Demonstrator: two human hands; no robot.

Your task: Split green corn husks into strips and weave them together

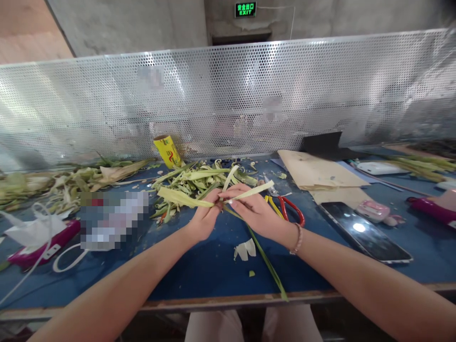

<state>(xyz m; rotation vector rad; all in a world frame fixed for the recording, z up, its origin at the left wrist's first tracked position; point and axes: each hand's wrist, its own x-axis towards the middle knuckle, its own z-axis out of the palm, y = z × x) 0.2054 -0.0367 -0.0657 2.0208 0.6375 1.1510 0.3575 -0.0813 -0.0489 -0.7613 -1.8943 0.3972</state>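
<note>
My left hand [206, 216] and my right hand [254, 211] meet above the blue table, fingertips pinched together on pale green leaf strips. One wide strip [181, 197] sticks out to the left from my left fingers. Another strip [257, 190] points up and right past my right fingers, and a third rises between the hands. From beneath them a long narrow green strip [269, 261] hangs down to the table's front edge. Behind the hands lies a pile of cut green leaf pieces [203, 176]. The fingers hide where the strips join.
Scissors with red handles [295, 211] lie beside my right wrist. A phone [366, 232], a pink case [372, 210] and brown paper [317, 171] are at the right. A yellow can [168, 151] stands before the perforated metal screen [221, 95]. Purple objects [46, 247] lie left.
</note>
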